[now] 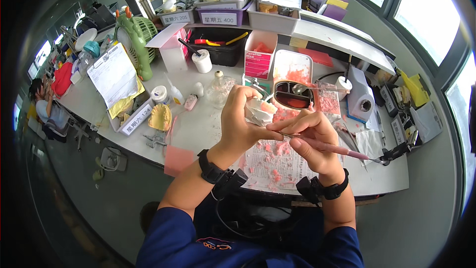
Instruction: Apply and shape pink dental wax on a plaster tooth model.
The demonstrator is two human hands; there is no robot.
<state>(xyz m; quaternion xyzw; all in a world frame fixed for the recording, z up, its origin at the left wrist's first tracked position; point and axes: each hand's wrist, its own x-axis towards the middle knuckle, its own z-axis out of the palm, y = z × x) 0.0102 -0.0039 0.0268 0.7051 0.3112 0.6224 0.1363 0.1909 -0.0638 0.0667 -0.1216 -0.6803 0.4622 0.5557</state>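
My left hand (234,128) is closed around a white plaster dental cast (258,112), lifted over the bench. Pinched in my right hand (316,141) is a wax carving tool with a pink handle (342,150). Its thin front end points left toward the cast, close to my left thumb; whether the tip touches the cast cannot be made out. Beneath both hands, pink wax shavings (277,174) lie scattered on a sheet of newspaper (297,172). Just beyond the cast sits a dark wax pot (293,100) with a metal tool across it.
A glass burner (218,89) stands left of the cast. Further left are a yellow cast (160,117), a pink wax sheet (178,161) and a labelled tray (131,119). Behind stand an open tin (292,62) and a wax box (259,59). A grey machine (360,94) is at right.
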